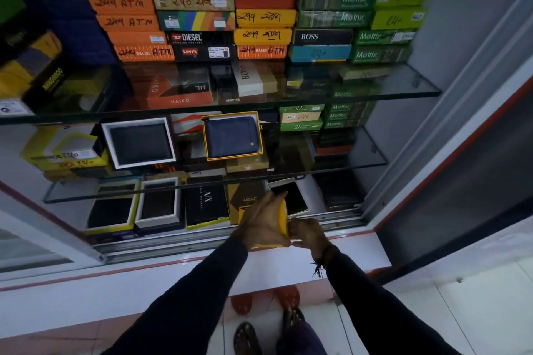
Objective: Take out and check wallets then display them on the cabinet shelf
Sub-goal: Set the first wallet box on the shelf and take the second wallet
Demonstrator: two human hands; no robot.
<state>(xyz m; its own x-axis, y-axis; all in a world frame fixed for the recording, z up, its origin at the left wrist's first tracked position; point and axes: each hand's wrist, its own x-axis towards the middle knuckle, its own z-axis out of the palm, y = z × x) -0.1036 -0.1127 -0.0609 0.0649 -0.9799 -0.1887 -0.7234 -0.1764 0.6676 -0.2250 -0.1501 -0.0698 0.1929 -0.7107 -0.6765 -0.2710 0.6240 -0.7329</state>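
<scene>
- Closely, the fingers of the left hand (261, 222) wrap over the top and near face of a small yellow cardboard wallet box (282, 217), thumb side toward the body, closed firmly on it.
- Meanwhile the right hand (307, 235) pinches the box's right lower corner with curled fingertips (294, 228); whether it grips a lid edge or a flap I cannot tell.
- Likely the two-handed hold steadies the box while one end is worked open, so the wallet inside can be taken out and checked.
- Only a strip of yellow shows between the hands; no wallet is visible from it yet.
- Just beyond the box lies the cabinet's bottom glass-fronted shelf (202, 232), where a black wallet in a white-rimmed open tray (158, 204) already sits displayed near a black printed box (206, 204).
- Higher up, a navy zip wallet in an orange-edged tray (233, 137) leans face-out, suggesting how this one should end up.
</scene>
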